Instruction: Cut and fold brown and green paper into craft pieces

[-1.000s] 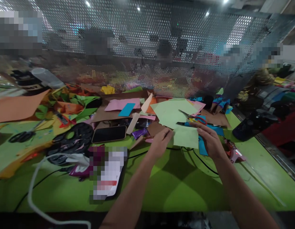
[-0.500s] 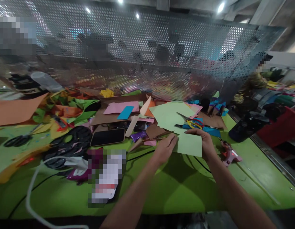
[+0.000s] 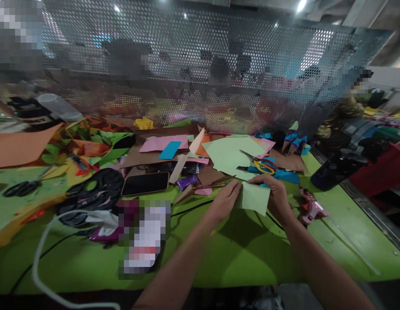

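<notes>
Both my hands hold a small pale green paper sheet [image 3: 254,197] just above the green table [image 3: 238,254]. My left hand [image 3: 224,200] pinches its left edge, fingers closed. My right hand [image 3: 277,193] grips its right edge and top corner, fingers curled over it. The sheet tilts slightly, its lower right corner pointing down. Just behind lie scissors with yellow and red handles [image 3: 262,165] on a larger pale green sheet [image 3: 230,155].
A pink glue gun [image 3: 311,207] lies right of my right hand. A phone [image 3: 144,183], black scissors [image 3: 20,187], a black round object [image 3: 99,189] and many coloured paper scraps cover the left and back. Cables cross the table. A perforated metal screen stands behind.
My hands have drawn closer together with the sheet, which now looks narrower and tilted. The view shifted slightly.
</notes>
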A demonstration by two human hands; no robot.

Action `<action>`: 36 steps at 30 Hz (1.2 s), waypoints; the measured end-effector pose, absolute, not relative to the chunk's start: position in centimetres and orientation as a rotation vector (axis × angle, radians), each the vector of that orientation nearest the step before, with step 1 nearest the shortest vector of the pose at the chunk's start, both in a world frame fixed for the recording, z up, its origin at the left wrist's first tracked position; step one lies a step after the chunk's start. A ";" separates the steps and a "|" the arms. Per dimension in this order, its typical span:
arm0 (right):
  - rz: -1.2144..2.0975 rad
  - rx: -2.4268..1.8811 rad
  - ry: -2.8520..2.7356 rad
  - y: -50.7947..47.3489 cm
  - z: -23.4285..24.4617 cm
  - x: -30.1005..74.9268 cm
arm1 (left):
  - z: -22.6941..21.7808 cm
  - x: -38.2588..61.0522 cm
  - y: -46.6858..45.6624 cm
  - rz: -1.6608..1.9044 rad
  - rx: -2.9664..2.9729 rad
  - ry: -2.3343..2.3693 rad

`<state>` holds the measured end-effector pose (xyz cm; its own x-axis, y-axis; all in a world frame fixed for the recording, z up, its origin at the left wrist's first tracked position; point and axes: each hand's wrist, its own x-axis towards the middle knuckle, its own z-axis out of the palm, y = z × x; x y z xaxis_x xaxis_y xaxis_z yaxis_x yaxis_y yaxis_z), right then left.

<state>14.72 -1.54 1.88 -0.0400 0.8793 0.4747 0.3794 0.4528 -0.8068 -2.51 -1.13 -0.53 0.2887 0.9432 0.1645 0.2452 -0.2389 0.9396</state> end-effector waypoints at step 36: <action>1.057 -1.054 -1.420 -0.2 1.1 15.5 | -0.3 -3.8 -0.1 1.263 1.216 0.958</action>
<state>15.50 -0.18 1.07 -0.0849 0.9712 0.2224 0.0655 0.2282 -0.9714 -3.81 -0.07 -0.30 0.1093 0.9881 0.1081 -0.1623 -0.0895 0.9827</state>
